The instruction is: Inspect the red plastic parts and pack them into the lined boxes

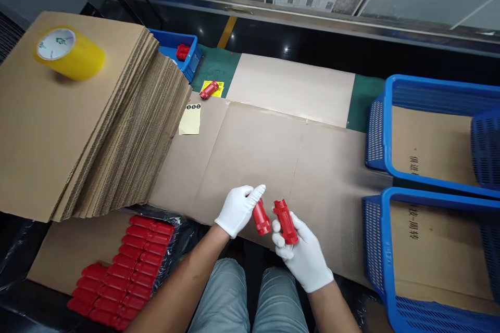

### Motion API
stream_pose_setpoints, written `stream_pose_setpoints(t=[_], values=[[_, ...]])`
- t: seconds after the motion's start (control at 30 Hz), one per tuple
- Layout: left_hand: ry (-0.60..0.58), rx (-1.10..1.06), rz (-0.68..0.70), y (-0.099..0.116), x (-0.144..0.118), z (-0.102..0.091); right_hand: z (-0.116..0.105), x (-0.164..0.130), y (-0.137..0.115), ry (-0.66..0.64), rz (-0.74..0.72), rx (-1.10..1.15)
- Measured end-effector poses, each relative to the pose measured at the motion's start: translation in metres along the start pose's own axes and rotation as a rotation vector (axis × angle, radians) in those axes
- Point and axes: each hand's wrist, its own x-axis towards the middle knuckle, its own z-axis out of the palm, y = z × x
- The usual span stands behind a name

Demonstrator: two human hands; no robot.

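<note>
My left hand, in a white glove, is closed on a red ribbed plastic tube, with the thumb lying along its upper end. Just to the right, my gloved right hand grips a second red ribbed tube, its fingers wrapped round from below. Both tubes are tilted and held apart above the near edge of the cardboard-covered table. In a black-lined box at the lower left, many similar red pieces lie in neat rows.
A tall stack of flat cardboard bears a yellow tape roll. Beyond it stand a small blue bin and a red tube on a yellow label. A pale note lies nearby. Blue baskets with cardboard bottoms line the right.
</note>
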Motion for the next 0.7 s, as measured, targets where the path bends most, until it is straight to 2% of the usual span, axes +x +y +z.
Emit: stream_pose_setpoints(t=[0.1, 0.23, 0.3, 0.5, 0.7], values=[[0.005, 0.048, 0.047, 0.001, -0.007, 0.001, 0.002, 0.003, 0.003, 0.014, -0.038, -0.034], [0.013, 0.077, 0.073, -0.001, -0.008, -0.001, 0.005, 0.002, 0.006, -0.004, -0.257, -0.258], [0.022, 0.079, 0.071, -0.005, -0.007, -0.003, 0.005, 0.000, 0.006, -0.014, -0.301, -0.353], [-0.014, -0.020, 0.005, -0.019, -0.009, -0.012, 0.004, 0.003, 0.000, -0.039, -0.297, -0.511], [0.034, -0.053, -0.020, -0.032, -0.031, -0.031, 0.010, 0.007, 0.003, -0.068, -0.166, -0.664]])
